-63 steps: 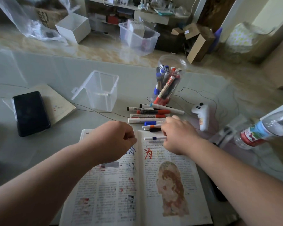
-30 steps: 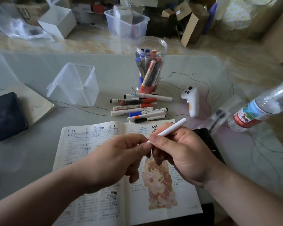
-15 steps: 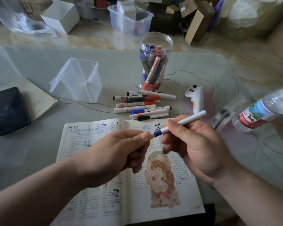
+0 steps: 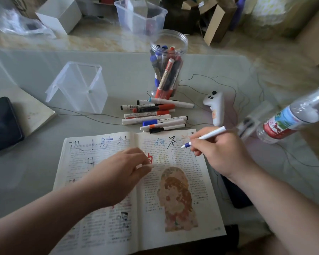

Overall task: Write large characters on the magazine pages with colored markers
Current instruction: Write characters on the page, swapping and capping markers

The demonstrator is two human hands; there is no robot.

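An open magazine (image 4: 173,203) lies in front of me, with blue, black and red characters written along its top. My right hand (image 4: 219,153) grips a white marker (image 4: 207,137) with a blue collar, its uncapped tip just above the upper right page. My left hand (image 4: 125,170) rests over the spine and pinches a small white cap (image 4: 145,166). Several loose markers (image 4: 155,116) lie just beyond the magazine. A clear jar (image 4: 167,70) behind them holds several more.
A clear plastic box (image 4: 77,87) stands at the left, a black phone (image 4: 2,124) on a notebook further left. A white controller (image 4: 216,109) and a plastic bottle (image 4: 291,118) lie at the right. Thin wires cross the glass table. Boxes and bins crowd the floor beyond.
My right hand took a marker from the pile, my left pulled its cap off, and the hands parted. The marker tip has come down toward the right page.
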